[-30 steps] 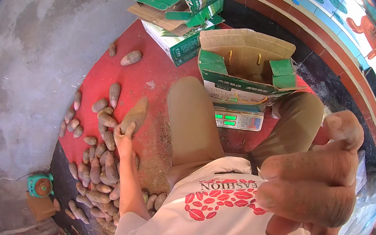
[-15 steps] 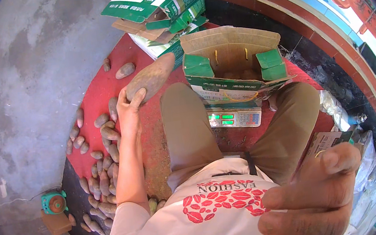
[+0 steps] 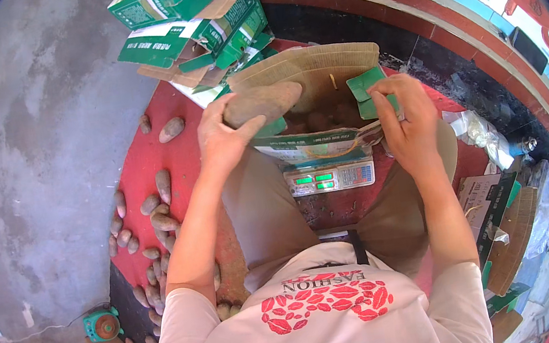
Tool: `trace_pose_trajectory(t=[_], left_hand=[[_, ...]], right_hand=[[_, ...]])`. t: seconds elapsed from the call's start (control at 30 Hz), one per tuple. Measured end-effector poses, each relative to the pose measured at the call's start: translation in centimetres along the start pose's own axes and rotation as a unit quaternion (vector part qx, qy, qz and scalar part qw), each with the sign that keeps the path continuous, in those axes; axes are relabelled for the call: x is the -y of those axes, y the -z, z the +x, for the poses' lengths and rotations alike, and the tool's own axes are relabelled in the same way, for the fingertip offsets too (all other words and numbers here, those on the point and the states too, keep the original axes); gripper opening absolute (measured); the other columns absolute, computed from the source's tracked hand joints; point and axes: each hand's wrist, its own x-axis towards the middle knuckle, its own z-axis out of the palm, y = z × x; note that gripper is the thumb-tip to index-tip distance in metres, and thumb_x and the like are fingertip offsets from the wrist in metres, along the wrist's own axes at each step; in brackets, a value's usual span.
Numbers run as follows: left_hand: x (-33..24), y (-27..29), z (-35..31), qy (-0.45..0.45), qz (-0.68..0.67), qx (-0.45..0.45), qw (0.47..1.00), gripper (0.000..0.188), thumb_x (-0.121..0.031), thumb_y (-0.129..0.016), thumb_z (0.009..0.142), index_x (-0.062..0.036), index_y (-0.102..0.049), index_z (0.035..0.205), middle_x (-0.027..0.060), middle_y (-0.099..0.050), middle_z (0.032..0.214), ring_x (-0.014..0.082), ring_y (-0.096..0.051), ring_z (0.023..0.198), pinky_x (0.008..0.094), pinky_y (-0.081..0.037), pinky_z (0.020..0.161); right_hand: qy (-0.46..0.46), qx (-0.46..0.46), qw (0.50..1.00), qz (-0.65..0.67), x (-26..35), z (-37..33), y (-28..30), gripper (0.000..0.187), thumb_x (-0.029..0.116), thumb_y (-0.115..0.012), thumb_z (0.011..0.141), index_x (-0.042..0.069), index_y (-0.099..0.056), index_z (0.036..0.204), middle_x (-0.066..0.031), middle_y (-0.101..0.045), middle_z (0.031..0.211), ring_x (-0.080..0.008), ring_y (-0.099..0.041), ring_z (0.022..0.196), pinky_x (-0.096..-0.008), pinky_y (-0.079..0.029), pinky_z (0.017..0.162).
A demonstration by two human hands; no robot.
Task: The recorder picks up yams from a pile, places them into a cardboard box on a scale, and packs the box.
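A large brown sweet potato (image 3: 262, 104) lies in the grip of my left hand (image 3: 222, 140), fingers behind it and thumb in front. Its tapered end reaches over the left side of an open carton (image 3: 305, 63). My right hand (image 3: 414, 115) pinches the green side flap (image 3: 366, 90) at the carton's right. Inside the carton are several darker tubers, dim in the shadow. The carton rests on a digital scale (image 3: 351, 175) with lit green displays, between my knees.
Loose sweet potatoes (image 3: 163, 221) are scattered on the red mat at my left. Folded green cartons (image 3: 167, 43) are stacked at the far left. Another opened carton (image 3: 511, 230) and clear plastic wrap (image 3: 542, 205) lie at my right. A teal round device (image 3: 103, 326) sits at lower left.
My left hand has brought the sweet potato rightward to the carton's opening. My right hand has moved from close to the camera forward to the carton's right flap.
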Motion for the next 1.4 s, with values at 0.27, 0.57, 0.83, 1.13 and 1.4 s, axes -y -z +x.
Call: trace_pose_trajectory(t=[0.27,0.57,0.83,1.13,1.4], left_hand=[[-1.1,-6.3,2.6,-0.108,0.229,0.145,0.956,0.055,-0.038,-0.074,0.063,-0.0043,-0.06,0.104,0.0155,-0.06,0.103,0.0336,-0.059,0.094,0.041,-0.048,0.081],[0.3,-6.4,3.0,-0.125,0.207,0.066,0.968,0.032,-0.022,-0.067,0.074,-0.006,-0.062,0.102,0.014,-0.063,0.094,0.0328,-0.06,0.091,0.0417,-0.048,0.078],[8.8,3.9,-2.9,-0.078,0.237,-0.06,0.966,0.02,-0.019,-0.067,0.075,-0.007,-0.064,0.091,0.0144,-0.063,0.086,0.0327,-0.059,0.088,0.041,-0.047,0.079],[27.1,9.5,-20.9,0.292,0.342,0.12,0.885,0.034,-0.036,-0.067,0.074,-0.0077,-0.065,0.092,0.0187,-0.064,0.095,0.0347,-0.061,0.093,0.0438,-0.048,0.08],[37.3,4.7,-40.2,0.471,0.243,0.374,0.761,0.048,-0.044,-0.066,0.074,-0.0134,-0.063,0.111,0.018,-0.061,0.112,0.0325,-0.058,0.107,0.0404,-0.045,0.092]], right_hand=[[-0.08,0.157,0.983,-0.042,-4.4,-3.4,-1.6,0.008,0.007,-0.064,0.076,0.004,-0.056,0.076,-0.0114,-0.059,0.073,-0.0322,-0.057,0.073,-0.0406,-0.044,0.069],[-0.06,0.247,0.963,-0.089,-4.5,-4.0,-2.7,0.009,0.012,-0.062,0.079,0.005,-0.058,0.076,-0.0116,-0.059,0.073,-0.0315,-0.057,0.075,-0.0407,-0.044,0.072],[-0.035,0.259,0.957,-0.13,-4.6,-4.3,-3.6,0.01,0.013,-0.063,0.079,0.004,-0.058,0.076,-0.0126,-0.059,0.073,-0.0327,-0.057,0.074,-0.0422,-0.044,0.07],[-0.008,0.2,0.969,-0.142,-4.6,-4.2,-4.5,0.007,0.01,-0.061,0.079,0.005,-0.058,0.077,-0.0118,-0.06,0.075,-0.0312,-0.058,0.074,-0.0409,-0.044,0.069],[-0.019,0.124,0.976,-0.18,-4.7,-4.8,-3.8,0.009,0.011,-0.062,0.08,0.005,-0.056,0.079,-0.0116,-0.06,0.076,-0.0323,-0.058,0.074,-0.0413,-0.045,0.067]])
